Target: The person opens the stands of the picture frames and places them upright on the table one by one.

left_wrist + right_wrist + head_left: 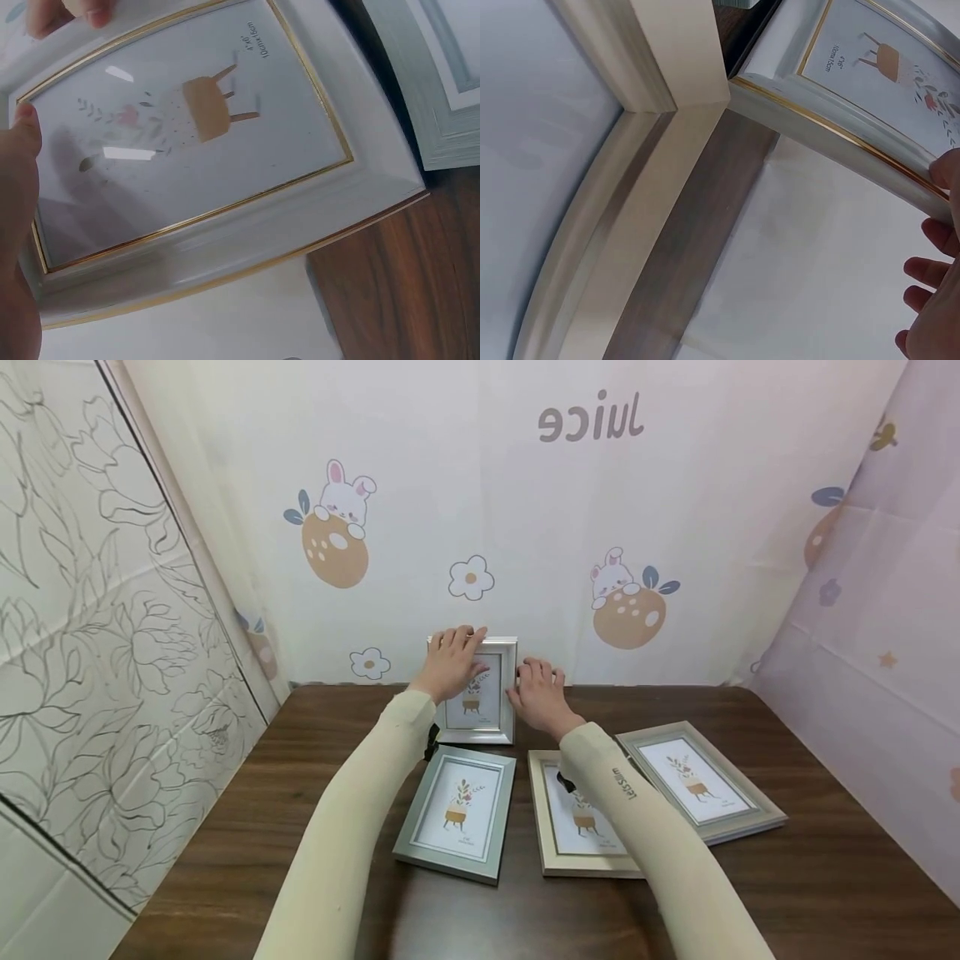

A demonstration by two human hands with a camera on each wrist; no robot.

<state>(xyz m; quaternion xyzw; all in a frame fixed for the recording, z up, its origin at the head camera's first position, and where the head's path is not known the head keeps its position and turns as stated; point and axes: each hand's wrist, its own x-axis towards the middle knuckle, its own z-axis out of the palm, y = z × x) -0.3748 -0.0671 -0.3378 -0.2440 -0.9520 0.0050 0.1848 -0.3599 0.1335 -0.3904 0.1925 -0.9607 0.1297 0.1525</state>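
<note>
White frame (pixel 491 697): upright; your left hand (pixel 448 665) grips top.
Your right hand (pixel 543 695): loose, at white frame's right edge.
Green frame (pixel 456 807): before white frame.

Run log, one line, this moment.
left hand: grips top of upright white gold-trimmed rectangular picture frame | right hand: thumb at its right edge | lying: greenish rectangular frame, cream rectangular frame, beige rectangular frame

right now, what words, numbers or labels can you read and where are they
"Juice", mirrored: wall sheet
"Let'sSlim": right sleeve
'4"x6"': card in white frame
"10cmx15cm": same card
Print in green frame, cream frame, far-right frame: too small to read
</note>
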